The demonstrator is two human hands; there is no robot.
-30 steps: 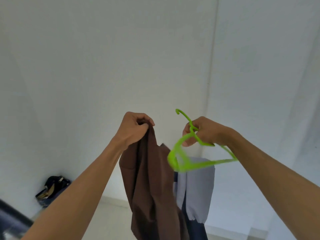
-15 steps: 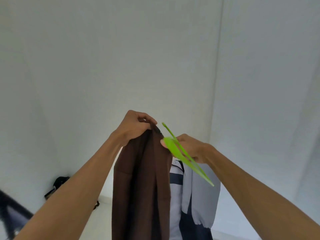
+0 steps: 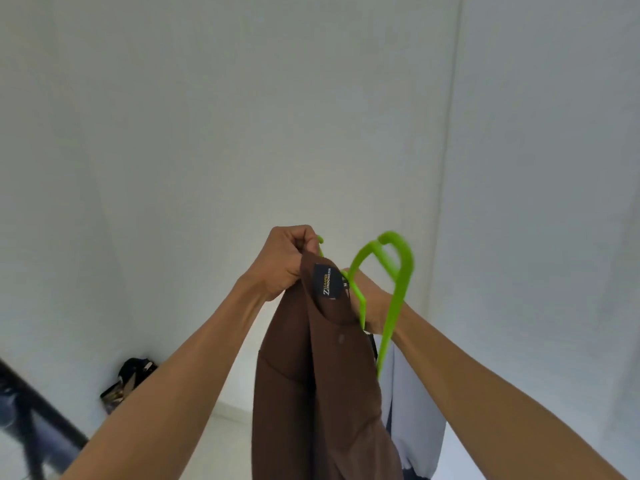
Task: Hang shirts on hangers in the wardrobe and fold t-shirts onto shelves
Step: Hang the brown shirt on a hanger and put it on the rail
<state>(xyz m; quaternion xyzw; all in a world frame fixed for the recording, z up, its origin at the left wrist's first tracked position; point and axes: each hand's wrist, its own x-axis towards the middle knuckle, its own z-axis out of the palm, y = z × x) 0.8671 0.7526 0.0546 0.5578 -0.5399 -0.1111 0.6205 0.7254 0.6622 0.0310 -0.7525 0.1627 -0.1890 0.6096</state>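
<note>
Since half a second ago our right hand point(image 3: 372, 306) has swung the green hanger point(image 3: 394, 292) behind the collar of the brown shirt point(image 3: 332, 375), which our left hand point(image 3: 284, 263) pinches aloft, so threading has barely begun and hanging remains.

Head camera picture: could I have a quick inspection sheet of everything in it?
Surface: pale floor low in view; no table seen.
Job's things: brown shirt hangs from its collar, label showing; green hanger tilted beside the collar; grey garment hangs behind.
Clutter: dark bag on the floor by the wall.
Hands: left hand grips the shirt collar; right hand mostly hidden behind collar and hanger, grip unclear.
Cables: nothing seen.
Surroundings: plain white walls; dark bar at lower left.
</note>
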